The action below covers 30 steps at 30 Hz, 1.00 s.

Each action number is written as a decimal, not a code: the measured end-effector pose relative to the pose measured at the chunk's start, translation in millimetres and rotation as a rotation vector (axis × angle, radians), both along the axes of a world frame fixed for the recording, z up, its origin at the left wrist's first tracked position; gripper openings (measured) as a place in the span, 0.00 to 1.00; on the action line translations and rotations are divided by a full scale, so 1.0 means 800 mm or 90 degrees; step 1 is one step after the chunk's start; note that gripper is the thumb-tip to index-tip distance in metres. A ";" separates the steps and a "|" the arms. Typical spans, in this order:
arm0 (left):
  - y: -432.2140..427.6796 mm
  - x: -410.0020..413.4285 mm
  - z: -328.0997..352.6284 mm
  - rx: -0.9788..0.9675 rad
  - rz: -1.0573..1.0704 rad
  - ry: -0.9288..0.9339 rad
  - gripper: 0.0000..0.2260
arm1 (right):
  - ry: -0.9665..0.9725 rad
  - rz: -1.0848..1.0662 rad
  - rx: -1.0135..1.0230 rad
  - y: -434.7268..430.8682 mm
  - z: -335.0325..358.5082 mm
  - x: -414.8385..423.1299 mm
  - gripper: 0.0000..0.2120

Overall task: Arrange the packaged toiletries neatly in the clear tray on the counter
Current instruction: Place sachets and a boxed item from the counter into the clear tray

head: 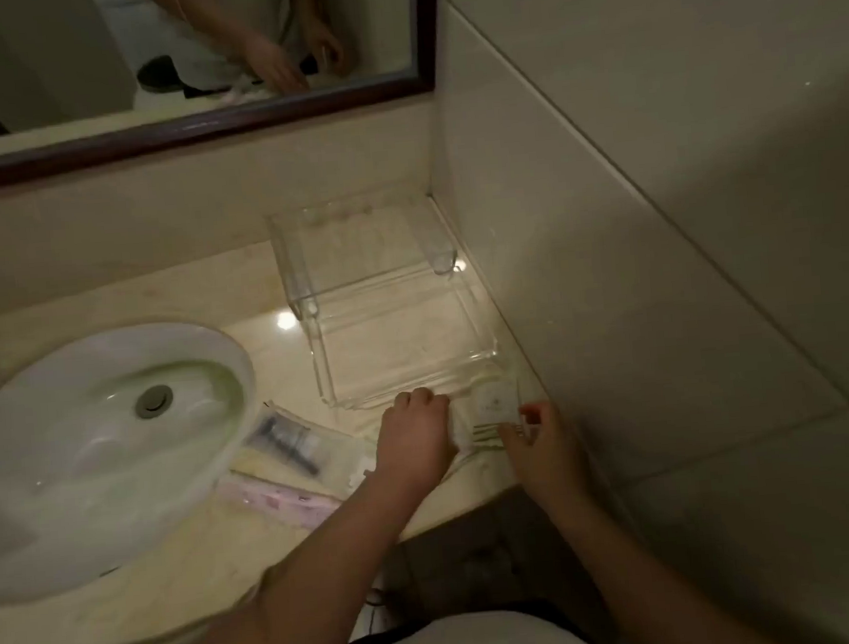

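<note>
Packaged toiletries point(322, 462) are all still out on the table point(270, 351), none yet in the clear tray point(320, 365), which sits in the corner against the wall point(661, 252) with nothing visible on its floor. A thin bundle point(479, 434) of wrapped items, with a small white packet point(492, 404) on top, lies just in front of the tray's near rim, between the two hands. The left hand point(414, 437) has its fingers curled knuckles-up over the bundle's left end, where a bit of white wrapper shows at the knuckles. The right hand point(535, 437) pinches the right end between thumb and fingers, just beside the white packet. The step in hand looks like squaring this bundle before it goes in. To do it well, line the edges up flat on the table, lift clear of the rim rather than dragging over it, and set it parallel to a tray wall. A clear packet point(282, 440) with a dark item inside and a pink packet point(279, 498) wait near the basin point(92, 449), left of the left hand and untouched
</note>
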<state>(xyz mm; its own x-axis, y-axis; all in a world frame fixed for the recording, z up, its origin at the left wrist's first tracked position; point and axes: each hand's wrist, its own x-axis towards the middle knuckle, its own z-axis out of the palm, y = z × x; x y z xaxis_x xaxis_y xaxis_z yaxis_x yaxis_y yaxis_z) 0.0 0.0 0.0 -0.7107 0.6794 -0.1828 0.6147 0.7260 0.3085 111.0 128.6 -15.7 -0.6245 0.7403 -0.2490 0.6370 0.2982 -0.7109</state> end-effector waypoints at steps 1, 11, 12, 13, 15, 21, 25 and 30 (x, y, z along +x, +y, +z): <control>0.006 0.000 0.000 -0.069 -0.011 0.017 0.21 | -0.004 0.004 0.008 0.003 0.002 -0.003 0.18; 0.028 0.003 0.007 -0.093 0.014 0.090 0.16 | -0.093 0.011 0.053 0.010 0.007 -0.017 0.31; 0.026 0.002 0.011 -0.061 0.013 0.097 0.14 | -0.099 0.009 0.051 0.010 0.006 -0.018 0.32; 0.022 0.001 0.016 -0.018 0.021 0.095 0.12 | -0.107 0.008 0.052 0.010 0.007 -0.020 0.32; 0.013 -0.007 0.026 0.108 0.065 0.051 0.09 | -0.122 0.012 0.065 0.009 0.008 -0.024 0.33; -0.033 -0.064 0.063 0.407 0.371 -0.232 0.12 | -0.167 0.028 0.141 0.000 0.005 -0.047 0.37; -0.070 -0.108 0.063 0.468 0.511 -0.330 0.13 | -0.161 0.012 0.125 -0.001 0.001 -0.056 0.32; -0.089 -0.150 0.047 0.468 0.505 -0.318 0.10 | -0.066 -0.036 0.042 -0.012 0.005 -0.054 0.11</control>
<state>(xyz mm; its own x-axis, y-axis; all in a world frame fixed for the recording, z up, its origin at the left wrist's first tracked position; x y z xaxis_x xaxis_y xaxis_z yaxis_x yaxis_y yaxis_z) -120.0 -71.4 37.7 -0.9404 0.1402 -0.3098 -0.2329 0.3982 0.8872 68.1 119.1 -11.5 -0.5540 0.7908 -0.2602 0.7235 0.3028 -0.6203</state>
